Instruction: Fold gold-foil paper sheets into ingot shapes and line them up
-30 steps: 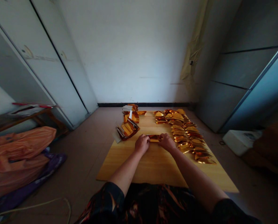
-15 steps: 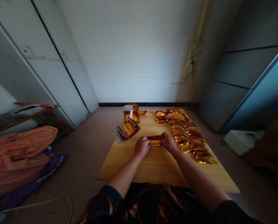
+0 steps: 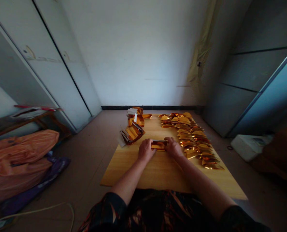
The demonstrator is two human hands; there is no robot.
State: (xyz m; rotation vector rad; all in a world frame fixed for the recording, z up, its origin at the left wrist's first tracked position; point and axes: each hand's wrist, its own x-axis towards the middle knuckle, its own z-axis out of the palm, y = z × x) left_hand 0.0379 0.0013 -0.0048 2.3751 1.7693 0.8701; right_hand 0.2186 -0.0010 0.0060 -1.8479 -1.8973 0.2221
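Note:
Between my two hands is a sheet of gold foil paper [image 3: 159,146], partly folded, with a pale strip along its far edge. My left hand [image 3: 146,149] is closed on its left end, and my right hand [image 3: 173,147] grips the right end. Both hands are low over the wooden board [image 3: 148,174]. To the right lie rows of folded gold paper pieces [image 3: 184,133], shaped like small boats. At the far left of the board are loose stacks of gold foil sheets [image 3: 133,132], curled up at their edges.
A white wall [image 3: 138,58] with a dark skirting stands behind the board. Orange cloth or plastic [image 3: 23,161] lies on the floor at left, beside a pale cord [image 3: 37,209]. A white box [image 3: 246,146] and a grey fridge-like cabinet [image 3: 245,83] are at right.
The fingers have shifted on the foil paper, and its far edge now shows a pale strip. Both hands stay in nearly the same place.

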